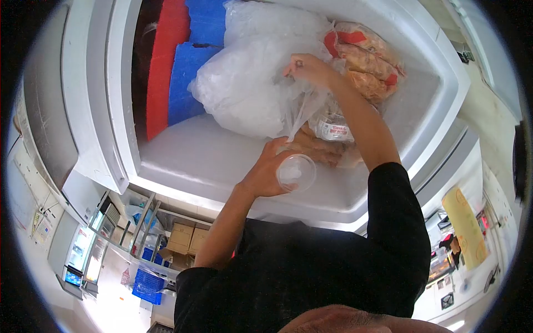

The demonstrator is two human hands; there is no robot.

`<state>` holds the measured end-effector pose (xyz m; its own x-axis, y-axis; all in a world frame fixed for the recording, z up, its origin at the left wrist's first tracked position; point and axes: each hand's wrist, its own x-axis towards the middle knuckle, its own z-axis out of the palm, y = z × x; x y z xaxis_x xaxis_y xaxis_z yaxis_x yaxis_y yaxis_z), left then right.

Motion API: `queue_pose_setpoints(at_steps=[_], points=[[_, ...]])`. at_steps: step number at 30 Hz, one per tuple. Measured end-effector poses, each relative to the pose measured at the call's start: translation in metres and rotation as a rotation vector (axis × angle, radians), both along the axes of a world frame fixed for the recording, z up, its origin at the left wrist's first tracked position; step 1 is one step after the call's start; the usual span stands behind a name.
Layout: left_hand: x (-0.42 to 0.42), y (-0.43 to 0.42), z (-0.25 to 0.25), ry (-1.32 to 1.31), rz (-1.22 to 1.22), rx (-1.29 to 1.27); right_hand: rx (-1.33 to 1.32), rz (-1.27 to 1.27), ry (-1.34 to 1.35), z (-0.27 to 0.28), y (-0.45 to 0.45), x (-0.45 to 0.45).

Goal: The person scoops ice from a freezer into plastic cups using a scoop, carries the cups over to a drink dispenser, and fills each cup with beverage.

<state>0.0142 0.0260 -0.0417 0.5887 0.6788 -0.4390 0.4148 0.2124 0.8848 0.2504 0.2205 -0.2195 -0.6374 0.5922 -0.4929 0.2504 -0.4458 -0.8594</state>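
My left hand (268, 172) is wrapped round a clear plastic cup (305, 173), whose round mouth faces up at me. Something whitish, like ice, shows inside the cup. My right hand (312, 69) reaches over the large clear plastic bag of ice (244, 83), its fingers curled at the bag's loose plastic; the fingertips are partly hidden. A stretched strip of that plastic runs down towards my left hand. Under my right forearm lies a clear package with a red-printed white label (335, 131). Brownish packed food (316, 147) sits just beyond the cup.
Everything lies in a white chest freezer (194, 150) with a raised rim. Bagged orange-brown food with red marks (371, 64) is stacked at the far right. Blue (191, 77) and red panels (165, 66) stand on the left. Behind are cardboard boxes (180, 238) and a blue basket (147, 286).
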Motion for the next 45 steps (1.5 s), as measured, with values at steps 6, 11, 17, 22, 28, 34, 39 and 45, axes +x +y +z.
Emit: queue_pose_setpoints(at_steps=[6,11,17,22,28,34,39,45], points=[[0.006,0.01,0.006,0.003,0.056,0.006,-0.041,0.325,-0.238,-0.033,0.015,-0.027],[0.011,0.018,0.011,0.044,0.003,-0.008,0.214,0.587,-0.142,-0.088,0.006,-0.017],[0.009,0.017,0.02,0.067,-0.019,-0.045,-0.023,0.557,0.009,-0.041,0.033,-0.004],[0.006,0.015,0.02,0.011,0.052,-0.025,-0.579,0.122,-0.028,-0.004,0.036,-0.005],[-0.01,0.0,0.02,-0.092,0.292,0.122,-0.298,0.09,0.18,0.011,0.032,0.026],[-0.016,-0.004,0.013,0.247,0.656,0.374,-0.481,-0.399,0.179,0.111,0.024,0.044],[-0.002,0.02,-0.011,0.326,0.696,0.406,-0.452,-0.597,0.384,0.169,0.008,0.058],[0.031,0.04,0.0,0.256,0.66,0.322,-0.233,-0.597,0.172,0.252,-0.03,0.032]])
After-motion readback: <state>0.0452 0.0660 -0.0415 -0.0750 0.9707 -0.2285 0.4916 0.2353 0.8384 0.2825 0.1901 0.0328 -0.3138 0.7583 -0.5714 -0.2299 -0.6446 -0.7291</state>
